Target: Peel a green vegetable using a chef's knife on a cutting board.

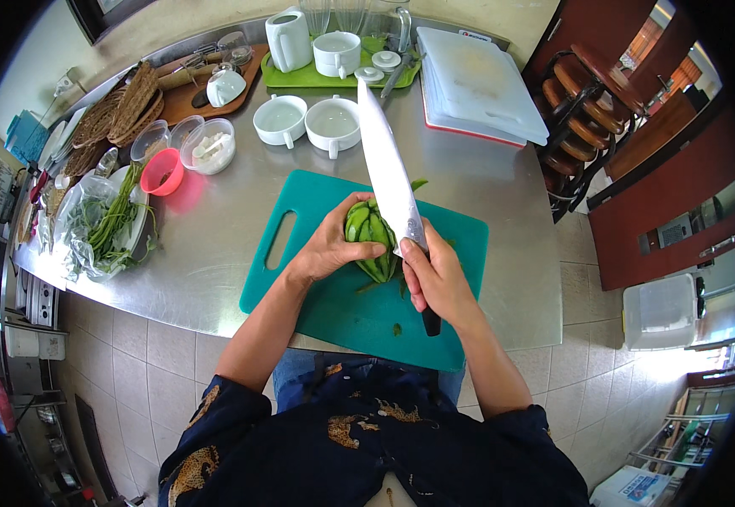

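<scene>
A partly peeled green vegetable (370,237), striped dark and pale and looking like a chayote, is gripped by my left hand (335,242), the thumb across its front. My right hand (439,275) is closed around the black handle of a large chef's knife (387,169). The broad blade points up and away, its lower part beside the vegetable's right side. Both hands are over a teal cutting board (342,317) with a slot handle at its left. Thin green peelings (397,329) lie on the board. The blade hides part of the vegetable.
Two white cups (280,120) stand beyond the board. A green tray (279,79) holds a white jug and crockery. White cutting boards (477,84) are stacked at far right. Leafy greens (122,211), a pink bowl (162,172) and plastic tubs (209,146) sit to the left.
</scene>
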A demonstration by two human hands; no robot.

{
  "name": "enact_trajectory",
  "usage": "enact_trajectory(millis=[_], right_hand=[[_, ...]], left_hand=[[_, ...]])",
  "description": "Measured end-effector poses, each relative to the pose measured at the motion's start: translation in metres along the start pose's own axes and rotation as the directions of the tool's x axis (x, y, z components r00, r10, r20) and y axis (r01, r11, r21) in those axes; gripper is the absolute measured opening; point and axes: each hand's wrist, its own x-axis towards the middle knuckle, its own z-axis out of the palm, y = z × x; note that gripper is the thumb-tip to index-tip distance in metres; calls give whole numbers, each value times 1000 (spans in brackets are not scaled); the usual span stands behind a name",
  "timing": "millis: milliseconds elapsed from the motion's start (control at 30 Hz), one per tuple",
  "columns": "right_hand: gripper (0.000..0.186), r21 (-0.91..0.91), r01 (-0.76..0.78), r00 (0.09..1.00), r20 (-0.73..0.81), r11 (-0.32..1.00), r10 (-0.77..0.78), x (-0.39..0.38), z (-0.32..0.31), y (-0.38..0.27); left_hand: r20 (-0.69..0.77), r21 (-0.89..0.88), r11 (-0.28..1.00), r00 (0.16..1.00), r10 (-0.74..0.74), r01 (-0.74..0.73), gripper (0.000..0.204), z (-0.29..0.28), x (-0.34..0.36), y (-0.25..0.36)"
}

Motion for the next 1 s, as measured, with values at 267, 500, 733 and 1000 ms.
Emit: enact_trajectory(millis=[267, 500, 733, 1000], right_hand=[[48, 197, -127, 987, 127, 972, 104, -2, -10, -6], [46, 25, 6, 1000, 15, 1000, -6, -7, 0, -11], [46, -61, 22, 998, 53, 998, -19, -6, 6, -17], [38, -90, 73, 997, 13, 993, -72, -7, 9, -18]], left_hand=[[56, -189, 980, 997, -45, 55, 81, -4, -1, -5], [37, -380, 924, 999, -14, 27, 77, -9, -4, 1], [46, -394, 918, 999, -25, 41, 77, -11, -5, -1], [42, -424, 905, 999, -18, 34, 76, -10, -4, -2]])
